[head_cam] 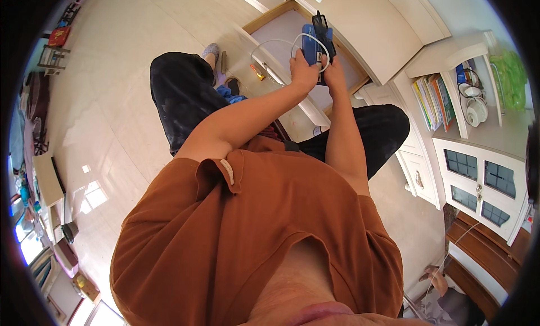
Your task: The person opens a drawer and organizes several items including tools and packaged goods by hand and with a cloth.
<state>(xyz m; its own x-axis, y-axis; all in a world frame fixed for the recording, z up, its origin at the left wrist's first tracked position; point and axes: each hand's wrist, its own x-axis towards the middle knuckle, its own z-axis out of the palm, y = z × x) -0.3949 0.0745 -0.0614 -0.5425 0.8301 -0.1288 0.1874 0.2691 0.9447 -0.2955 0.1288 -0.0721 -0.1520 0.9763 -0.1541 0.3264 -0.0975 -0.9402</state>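
My left hand (304,71) grips the near left part of a flat blue box (311,45) that bears printing. At its right edge, my right hand (334,75) holds the same box with the thumb on top. A black item with a loop like an eyeglass frame (321,25) lies along the box's right side, by my right fingers; its lower end is hidden. A white cable (300,35) loops over the box and trails off to the left. Both hands are above a pulled-out wooden drawer (276,24) with a pale bottom.
On the floor left of the drawer front lies a small yellow-and-red packet (257,73). Blue cloth (230,95) is near my left knee. To the right stands a white cabinet (438,157), with books (434,100) and white cups (476,108) on its shelves.
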